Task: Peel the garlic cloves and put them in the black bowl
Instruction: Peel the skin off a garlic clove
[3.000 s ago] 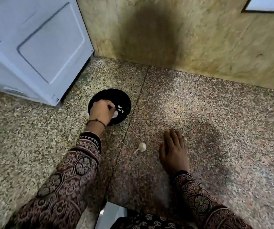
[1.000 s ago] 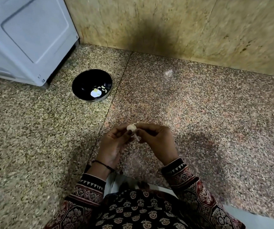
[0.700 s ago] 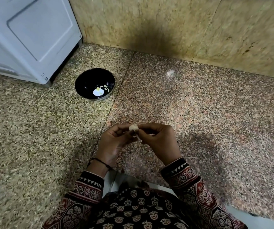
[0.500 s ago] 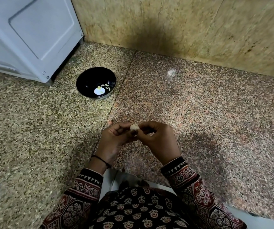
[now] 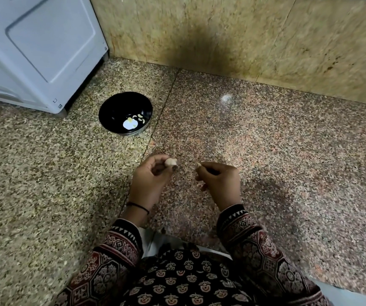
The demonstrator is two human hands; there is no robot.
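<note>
Speckled stone floor point(image 5: 266, 151) beneath me; fingers point(image 5: 160, 157) of my left hand point(image 5: 149, 184) pinch a garlic clove point(image 5: 170, 162); my right hand point(image 5: 220, 183), three o'clock of it, pinches a peel scrap point(image 5: 199, 164); black bowl point(image 5: 118, 106) at ten o'clock holds peeled cloves point(image 5: 141, 118).

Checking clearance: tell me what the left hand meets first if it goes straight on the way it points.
Probably nothing near: the left hand, pinching a pale garlic clove, points right of the round black bowl, over speckled stone floor toward the wall; depth unclear.
</note>
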